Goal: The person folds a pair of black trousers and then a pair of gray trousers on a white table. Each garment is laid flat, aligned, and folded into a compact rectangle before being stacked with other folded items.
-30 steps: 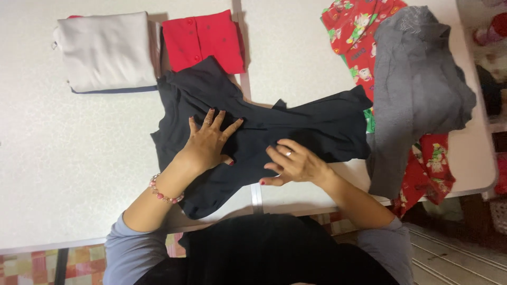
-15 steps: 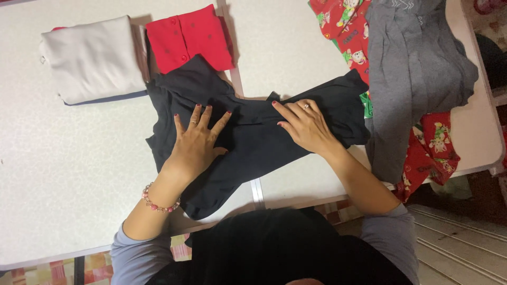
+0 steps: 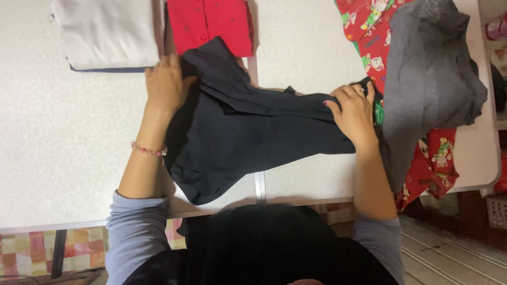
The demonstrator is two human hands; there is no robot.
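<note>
The left hand (image 3: 166, 84) and right hand (image 3: 355, 112) are gripping opposite ends of a black garment (image 3: 253, 132), pulling it taut and flat. It is lying mid-tabletop (image 3: 68, 148), reaching the near edge.

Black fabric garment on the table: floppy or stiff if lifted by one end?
Likely floppy: the black fabric garment lies creased and folded over itself, draping past the white table edge. Probably light and thin. The left hand and right hand hold opposite ends; lifted by one, it would likely sag.
</note>
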